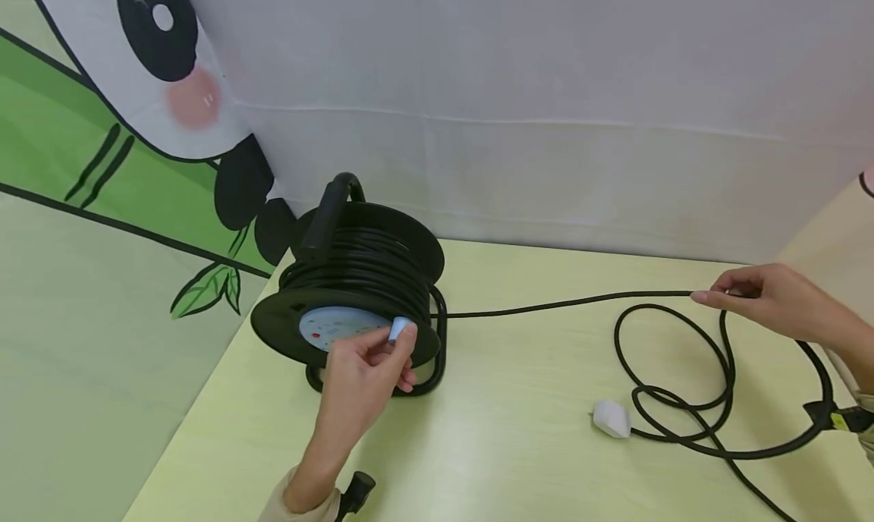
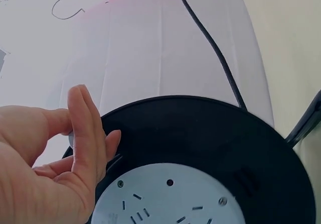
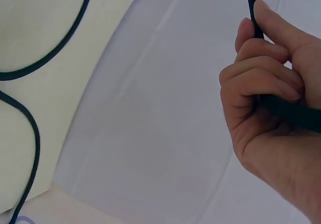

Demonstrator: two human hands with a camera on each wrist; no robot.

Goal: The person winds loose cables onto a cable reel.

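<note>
A black cable reel [image 1: 276,334] stands on the left part of the table, wound with black cable and fitted with a light-blue socket panel [image 1: 321,323]. My left hand [image 1: 363,378] is at the reel's front, pinching a light-blue knob [image 1: 401,325] between thumb and fingers. In the left wrist view most of that knob is hidden behind the fingers. From the reel a length of cable [image 1: 546,306] runs right to my right hand [image 1: 781,303]. The fingers of that hand curl round it in the right wrist view, holding it over the table's right side.
Loose loops of cable [image 1: 621,347] lie on the table below my right hand. A white plug [image 1: 611,419] ends the cable near them. Behind the table [image 1: 505,431] hangs a pale cloth [image 1: 546,180], with a printed cartoon drawing at left. The reel's carrying handle [image 1: 326,222] sticks up.
</note>
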